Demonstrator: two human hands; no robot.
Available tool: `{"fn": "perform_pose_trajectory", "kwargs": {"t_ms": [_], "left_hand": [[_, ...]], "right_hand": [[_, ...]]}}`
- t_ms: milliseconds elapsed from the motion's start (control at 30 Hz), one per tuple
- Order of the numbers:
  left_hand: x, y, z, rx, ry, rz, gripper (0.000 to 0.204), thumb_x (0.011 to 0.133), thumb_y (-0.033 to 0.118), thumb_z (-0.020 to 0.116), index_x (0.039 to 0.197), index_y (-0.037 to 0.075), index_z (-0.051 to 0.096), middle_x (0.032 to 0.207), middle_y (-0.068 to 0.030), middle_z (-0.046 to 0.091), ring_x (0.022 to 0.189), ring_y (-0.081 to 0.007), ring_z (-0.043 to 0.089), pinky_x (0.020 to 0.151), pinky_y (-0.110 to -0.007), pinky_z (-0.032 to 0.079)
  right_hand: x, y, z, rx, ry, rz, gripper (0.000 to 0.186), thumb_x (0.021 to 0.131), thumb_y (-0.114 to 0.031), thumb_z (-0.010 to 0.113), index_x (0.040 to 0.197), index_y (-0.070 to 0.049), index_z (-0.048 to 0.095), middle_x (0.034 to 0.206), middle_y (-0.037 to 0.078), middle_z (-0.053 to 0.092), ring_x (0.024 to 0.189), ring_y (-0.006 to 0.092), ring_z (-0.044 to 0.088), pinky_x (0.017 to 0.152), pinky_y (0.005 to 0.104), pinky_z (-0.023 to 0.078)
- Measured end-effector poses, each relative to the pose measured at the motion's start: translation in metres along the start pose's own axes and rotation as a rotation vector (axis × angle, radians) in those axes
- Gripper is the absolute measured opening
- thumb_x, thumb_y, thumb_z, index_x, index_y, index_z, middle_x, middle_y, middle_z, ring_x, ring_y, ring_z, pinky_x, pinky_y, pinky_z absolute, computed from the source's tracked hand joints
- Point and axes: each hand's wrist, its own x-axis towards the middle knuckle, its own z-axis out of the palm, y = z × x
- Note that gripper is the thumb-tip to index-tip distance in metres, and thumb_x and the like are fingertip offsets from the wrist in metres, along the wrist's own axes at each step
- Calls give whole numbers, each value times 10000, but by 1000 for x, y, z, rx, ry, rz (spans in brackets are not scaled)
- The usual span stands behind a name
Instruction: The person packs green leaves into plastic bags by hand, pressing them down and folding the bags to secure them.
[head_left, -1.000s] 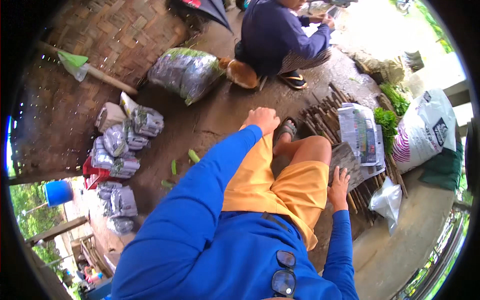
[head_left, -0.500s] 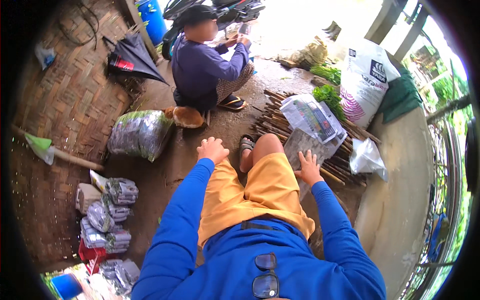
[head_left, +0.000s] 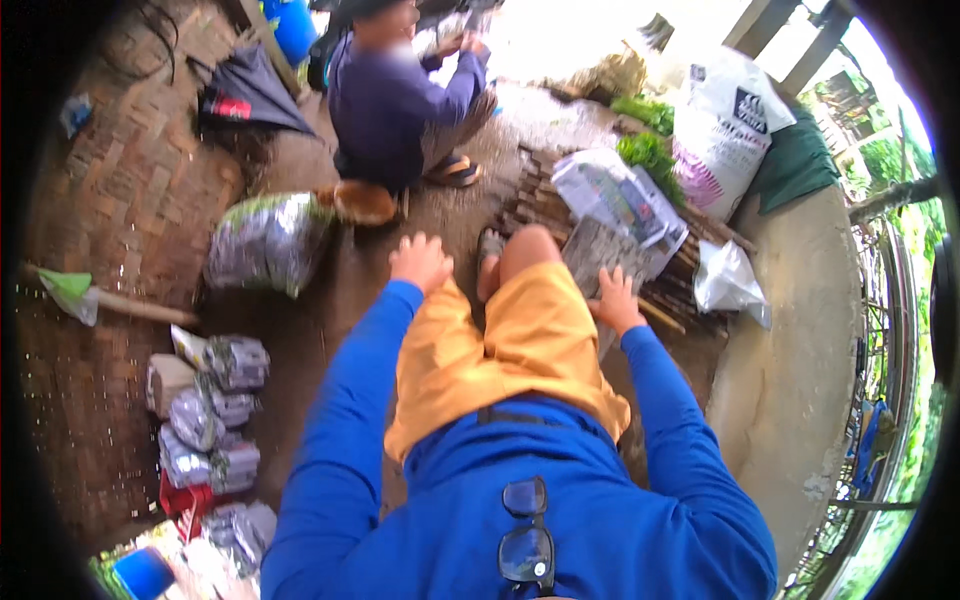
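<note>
My left hand [head_left: 421, 262] rests on my left knee, at the end of the yellow-orange shorts [head_left: 540, 330]. Its fingers are spread a little and hold nothing. On the other side, my right hand [head_left: 617, 300] lies with fingers apart at the near edge of a grey wooden board [head_left: 603, 258]; whether it presses on the board I cannot tell. Beyond the board, printed paper sheets [head_left: 610, 200] cover part of a pile of brown sticks [head_left: 535, 200]. A clear plastic bag [head_left: 727, 278] sits to the right of the sticks.
Ahead, a person [head_left: 400, 110] in dark purple squats, hands raised together. A filled plastic sack [head_left: 265, 243] and several wrapped bundles [head_left: 215, 415] stand left. Green leaves [head_left: 650, 158], a large white sack [head_left: 725, 135] and a low concrete wall [head_left: 790, 340] lie right. A dark umbrella [head_left: 250, 95] leans far left.
The whole view has shifted slightly, so the surroundings sit a little higher and further left. Both my hands keep their places, fingers still apart.
</note>
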Motion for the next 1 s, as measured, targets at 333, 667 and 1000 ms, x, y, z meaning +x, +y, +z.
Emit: {"fn": "perform_pose_trajectory", "kwargs": {"t_ms": [333, 667, 1000], "left_hand": [[-91, -36, 8, -955, 327, -281, 583, 994, 368, 582, 1401, -42, 501, 1436, -205, 521, 1335, -288, 487, 1124, -373, 356], [-269, -53, 95, -1612, -159, -659, 643, 1069, 510, 330, 1434, -4, 458, 1471, -137, 499, 1342, -242, 488, 1073, -359, 432], [-250, -74, 98, -1640, -196, -643, 641, 1072, 500, 326, 1424, -18, 462, 1476, -147, 492, 1349, -246, 482, 1076, -358, 433]], "right_hand": [[-28, 40, 9, 966, 235, 23, 629, 1019, -403, 532, 1411, 83, 456, 1464, 263, 477, 1392, 332, 434, 1156, 377, 323], [-84, -58, -3, 1098, -220, 20, 622, 1069, -464, 343, 1408, 39, 485, 1426, 205, 538, 1373, 296, 455, 1134, 347, 327], [-100, -80, -23, 1231, -148, -3, 636, 1039, -427, 478, 1448, 54, 401, 1439, 240, 502, 1383, 284, 434, 1143, 360, 331]]}}
